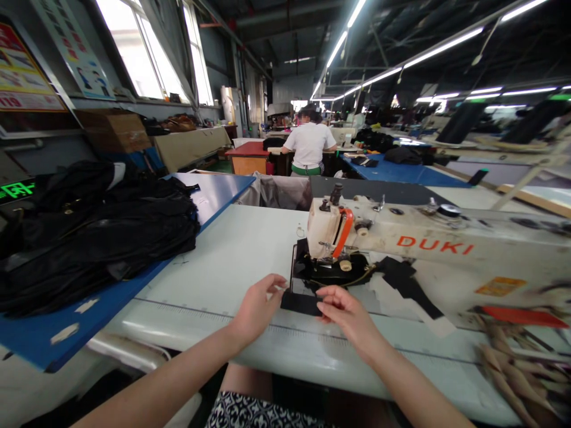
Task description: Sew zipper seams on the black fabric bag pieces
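Observation:
A short black fabric strip (300, 302) lies flat on the pale sewing table, just in front of the sewing machine (330, 232). At its left end, my left hand (260, 304) has thumb and fingers curled in around the edge. The right end sits between the thumb and fingertips of my right hand (344, 309). Under the machine head, dark fabric with a zipper (345, 270) rests around the needle area, which is partly hidden. Right of it, black cut pieces (408, 282) lie over white paper-like pieces.
A large heap of black fabric (98, 232) covers the blue table (84, 306) on the left. Beige scraps (513, 368) hang at the right edge by a red piece (526, 316). Farther ahead, a person in a white shirt (308, 145) sits facing away.

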{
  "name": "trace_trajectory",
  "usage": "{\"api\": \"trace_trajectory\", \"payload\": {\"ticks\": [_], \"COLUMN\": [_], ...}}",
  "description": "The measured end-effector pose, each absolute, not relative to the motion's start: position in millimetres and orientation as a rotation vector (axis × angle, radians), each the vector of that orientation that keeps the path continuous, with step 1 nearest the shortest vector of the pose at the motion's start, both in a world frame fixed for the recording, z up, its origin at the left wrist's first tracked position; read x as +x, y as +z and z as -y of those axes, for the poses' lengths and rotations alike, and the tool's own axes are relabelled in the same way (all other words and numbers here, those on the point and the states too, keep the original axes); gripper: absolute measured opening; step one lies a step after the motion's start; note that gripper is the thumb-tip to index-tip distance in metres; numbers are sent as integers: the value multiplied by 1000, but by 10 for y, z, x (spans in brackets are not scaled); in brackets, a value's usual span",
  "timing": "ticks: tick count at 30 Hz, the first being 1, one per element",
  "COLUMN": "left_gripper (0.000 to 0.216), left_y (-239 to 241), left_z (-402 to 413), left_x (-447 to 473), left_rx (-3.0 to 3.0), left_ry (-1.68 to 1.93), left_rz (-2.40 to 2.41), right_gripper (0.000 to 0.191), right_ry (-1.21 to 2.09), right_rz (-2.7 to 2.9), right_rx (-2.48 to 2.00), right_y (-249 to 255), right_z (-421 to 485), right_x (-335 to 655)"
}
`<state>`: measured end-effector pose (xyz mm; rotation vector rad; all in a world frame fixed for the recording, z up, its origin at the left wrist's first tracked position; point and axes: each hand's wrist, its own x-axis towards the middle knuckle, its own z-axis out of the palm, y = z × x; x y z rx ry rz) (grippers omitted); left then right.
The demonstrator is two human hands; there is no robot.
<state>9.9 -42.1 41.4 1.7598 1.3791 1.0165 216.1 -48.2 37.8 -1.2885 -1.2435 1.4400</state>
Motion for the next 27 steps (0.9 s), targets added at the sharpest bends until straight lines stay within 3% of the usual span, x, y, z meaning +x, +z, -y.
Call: {"api": "trace_trajectory", "payload": {"ticks": [5,10,12,14,18,21,27], "left_gripper": [32,24,24,25,23,19,20], "left_y": [463,349,291,236,131,78,50], "left_z": [576,404,295,199,50,-22,-54], "left_x": [159,275,262,238,247,301,336], "left_rx": [2584,2829,2863,2891,2907,2895,2912], "left_ry": [968,871,860,863,814,706,604], "left_rz": [-985,-811,-803,-826,-912,-974,-1005], "right_gripper": [29,21,16,15,36,45,32], "right_ry": [1615,1658,1480,1078,237,-4,-161], "right_rz": [1057,1080,1304,1641,2226,2420,2524], "right_rx": [-1220,-1216,-1279,-1325,-1206,-1205,-1283], "right_y": [315,277,288,311,329,299,249], "right_z": [436,407,387,357,256,157,-23], "right_x": [2125,2133,2192,2285,2468,2511,2450]}}
